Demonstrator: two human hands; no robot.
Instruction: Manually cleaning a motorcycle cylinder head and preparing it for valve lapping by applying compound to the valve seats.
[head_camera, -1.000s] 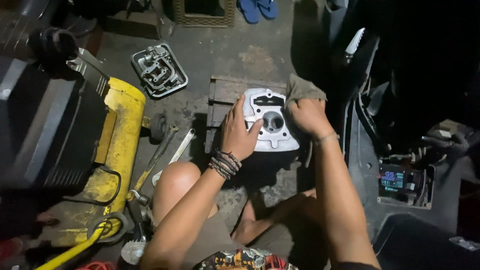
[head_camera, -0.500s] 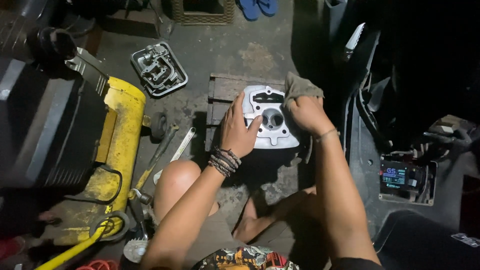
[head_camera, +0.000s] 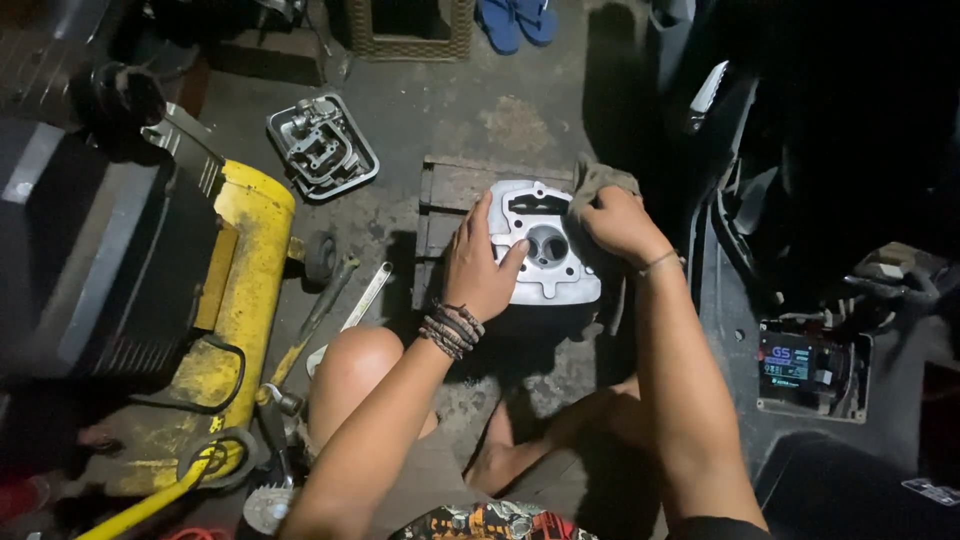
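A person sits on the dark concrete floor (head_camera: 520, 120) and looks down at a pale silver metal engine part with a round hole in the middle (head_camera: 545, 255). It lies flat on a low grey wooden block (head_camera: 450, 190), right under the fingers of both hands. The left hand (head_camera: 480, 270) rests on the left side of the metal part, with its fingers spread wide and flat and the thumb near the round hole. It presses down and does not wrap around anything. The right hand (head_camera: 620, 225) is at the top right corner of the part, and its fingers are bunched tight on a crumpled grey-green rag (head_camera: 595, 180). The rag touches the part's edge. The part's long side runs away from the person, from near the knees toward the top of the block. Both hands are on it, so neither is closer. Well off to the left of the fingers lie a long silver wrench (head_camera: 360, 300) and a yellow metal tank (head_camera: 240, 290). Farther up and left sits a small grey metal engine cover (head_camera: 322, 148).
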